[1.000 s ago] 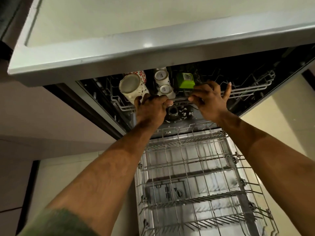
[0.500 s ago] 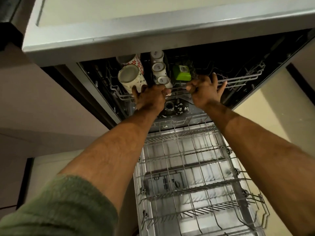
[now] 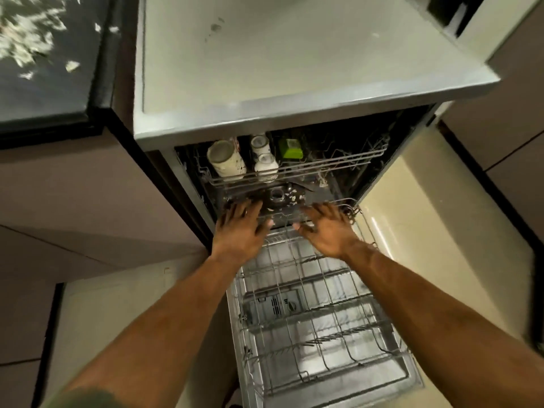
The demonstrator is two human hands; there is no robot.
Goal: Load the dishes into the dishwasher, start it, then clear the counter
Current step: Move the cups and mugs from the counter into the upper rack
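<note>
Over the far rim of the pulled-out lower rack (image 3: 332,337), I am holding my left hand (image 3: 241,228) and right hand (image 3: 326,228) flat, fingers spread, gripping nothing; at twelve o'clock, a white mug (image 3: 225,159) is sitting in the dishwasher's upper rack (image 3: 309,169).
</note>
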